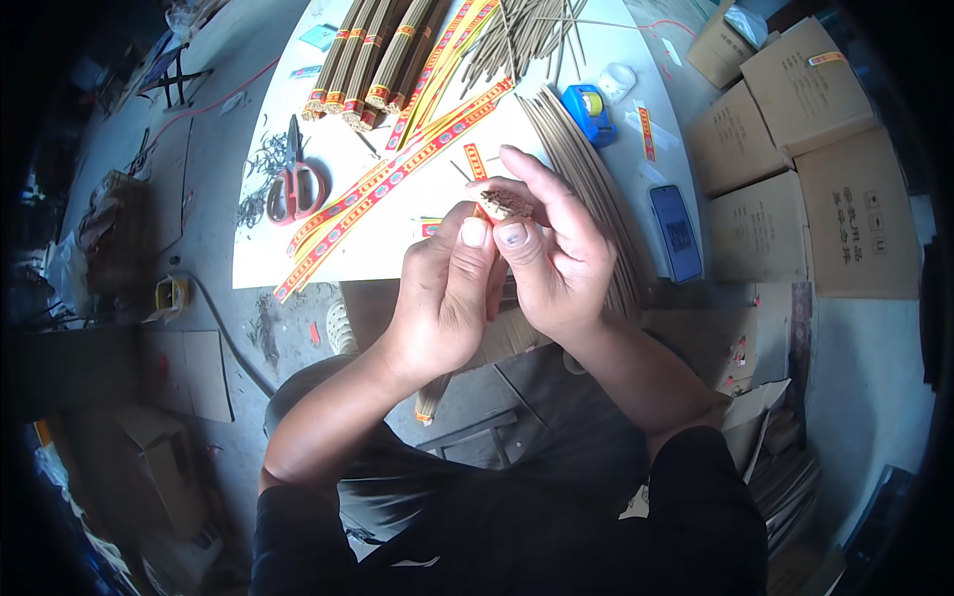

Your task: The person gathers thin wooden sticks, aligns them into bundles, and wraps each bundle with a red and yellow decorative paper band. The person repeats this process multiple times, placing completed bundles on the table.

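Both of my hands are over the near edge of the table, closed around a bundle of incense sticks (505, 205) whose cut ends face up. My left hand (442, 288) grips it from the left, its thumb pressed just under the ends. My right hand (568, 243) cups the other side, thumb against the bundle and index finger raised. A red and yellow paper band (475, 162) sticks up beside the bundle top; how far it goes round is hidden by my fingers. Below the table, another bundle end (428, 402) with an orange-yellow band shows past my left wrist.
On the white table (343, 149) lie banded incense bundles (373, 60), long printed strips (397, 174), loose sticks (586, 189), red-handled scissors (293, 184), a blue tape dispenser (589, 114) and a phone (676, 233). Cardboard boxes (755, 233) are stacked at the right.
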Demonstrator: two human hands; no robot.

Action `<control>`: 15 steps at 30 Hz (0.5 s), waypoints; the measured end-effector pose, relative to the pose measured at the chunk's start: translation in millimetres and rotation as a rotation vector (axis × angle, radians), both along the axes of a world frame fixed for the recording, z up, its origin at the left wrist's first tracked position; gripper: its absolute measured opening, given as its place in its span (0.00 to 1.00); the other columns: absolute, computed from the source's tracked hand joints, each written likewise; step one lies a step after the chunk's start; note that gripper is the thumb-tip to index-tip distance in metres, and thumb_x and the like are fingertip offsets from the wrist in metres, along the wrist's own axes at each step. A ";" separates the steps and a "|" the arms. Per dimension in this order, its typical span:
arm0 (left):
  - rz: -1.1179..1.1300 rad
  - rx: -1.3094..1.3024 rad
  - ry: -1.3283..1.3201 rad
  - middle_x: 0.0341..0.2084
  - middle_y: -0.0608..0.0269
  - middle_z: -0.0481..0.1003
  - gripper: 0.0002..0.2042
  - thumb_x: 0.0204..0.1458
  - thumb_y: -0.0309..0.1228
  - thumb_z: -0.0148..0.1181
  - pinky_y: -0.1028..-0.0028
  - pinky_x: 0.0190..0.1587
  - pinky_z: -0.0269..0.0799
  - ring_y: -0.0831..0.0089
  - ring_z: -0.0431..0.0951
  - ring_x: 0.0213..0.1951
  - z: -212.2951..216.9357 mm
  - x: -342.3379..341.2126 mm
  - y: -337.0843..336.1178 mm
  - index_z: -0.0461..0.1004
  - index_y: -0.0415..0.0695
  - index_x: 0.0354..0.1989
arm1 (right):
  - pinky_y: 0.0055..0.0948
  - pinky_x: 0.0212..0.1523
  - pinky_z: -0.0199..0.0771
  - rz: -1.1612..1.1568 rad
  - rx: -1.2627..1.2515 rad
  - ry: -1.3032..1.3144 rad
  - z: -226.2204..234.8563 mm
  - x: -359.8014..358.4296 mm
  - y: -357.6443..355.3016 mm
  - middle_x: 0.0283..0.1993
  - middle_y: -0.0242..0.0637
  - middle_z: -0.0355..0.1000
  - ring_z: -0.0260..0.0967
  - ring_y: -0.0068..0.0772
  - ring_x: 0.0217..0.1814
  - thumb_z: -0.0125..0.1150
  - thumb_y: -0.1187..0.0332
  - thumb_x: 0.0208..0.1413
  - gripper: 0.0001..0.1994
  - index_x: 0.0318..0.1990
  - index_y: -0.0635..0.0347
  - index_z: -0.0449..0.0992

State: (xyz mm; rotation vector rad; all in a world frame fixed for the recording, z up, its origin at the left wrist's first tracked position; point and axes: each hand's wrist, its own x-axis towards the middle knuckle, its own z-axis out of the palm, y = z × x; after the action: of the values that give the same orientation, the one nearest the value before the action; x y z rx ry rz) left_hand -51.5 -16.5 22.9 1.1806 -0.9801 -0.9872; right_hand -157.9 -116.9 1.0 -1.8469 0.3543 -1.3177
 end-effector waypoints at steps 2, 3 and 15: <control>0.003 -0.046 -0.018 0.18 0.71 0.69 0.25 0.76 0.46 0.36 0.78 0.23 0.63 0.83 0.68 0.20 -9.8 1.7 -0.5 0.68 0.34 0.59 | 0.32 0.48 0.81 0.023 -0.047 -0.063 -1.2 0.5 -2.1 0.46 0.46 0.82 0.82 0.34 0.46 0.57 0.64 0.72 0.21 0.64 0.71 0.74; 0.008 -0.067 -0.030 0.18 0.71 0.69 0.26 0.76 0.47 0.35 0.78 0.23 0.63 0.83 0.68 0.20 -12.7 3.8 0.0 0.68 0.34 0.59 | 0.31 0.49 0.81 0.053 -0.058 -0.070 -1.9 0.8 -3.5 0.46 0.47 0.82 0.82 0.35 0.47 0.54 0.63 0.74 0.22 0.66 0.71 0.72; 0.128 -0.210 0.895 0.28 0.62 0.70 0.23 0.73 0.53 0.46 0.72 0.27 0.72 0.74 0.72 0.24 9.5 57.5 -14.9 0.68 0.42 0.49 | 0.45 0.59 0.78 0.156 -0.650 0.202 -22.6 -17.4 -29.7 0.68 0.55 0.67 0.73 0.52 0.65 0.78 0.70 0.53 0.45 0.75 0.57 0.56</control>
State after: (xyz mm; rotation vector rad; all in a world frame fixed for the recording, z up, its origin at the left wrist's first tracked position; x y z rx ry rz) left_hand 6.0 -31.3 32.3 0.5067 -0.2731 -1.1178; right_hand -175.3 -146.6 -21.6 -2.4964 -0.1409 -1.2232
